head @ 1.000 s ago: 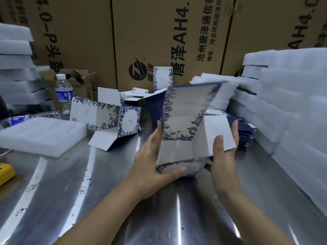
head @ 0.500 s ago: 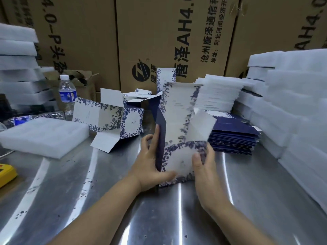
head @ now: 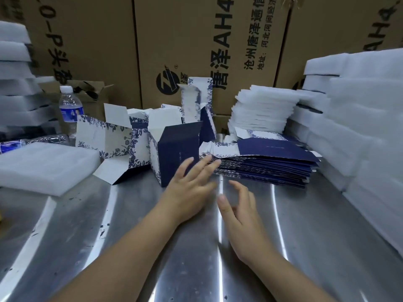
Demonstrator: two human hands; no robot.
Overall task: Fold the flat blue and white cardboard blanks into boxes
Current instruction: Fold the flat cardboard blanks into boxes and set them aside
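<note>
Left hand (head: 187,192): stretched forward over the bench (head: 122,247), fingers straight and spread. Grip apart, holding nothing. The fingertips overlap the lower right corner of the box (head: 177,151) and the near left edge of the stack of flat blanks (head: 263,168). Whether they touch either one cannot be told (motion blur).

Right hand (head: 242,221): just beside the left, nearer the body, above bare steel. Fingers loosely bent, grip apart, empty.

Box: stands upright mid-bench, dark blue face toward the camera, top flaps raised, white inner side visible. The stack of flat blanks lies just right of it, blue side up, edges fanned.

Left of the box: other half-formed boxes (head: 109,140), flaps open, white and floral faces showing. Foam pad (head: 43,166) at far left, with a water bottle (head: 69,107) upright behind it. Foam sheets (head: 368,131) are piled along the right side. Brown cartons (head: 196,40) stand along the back.
</note>
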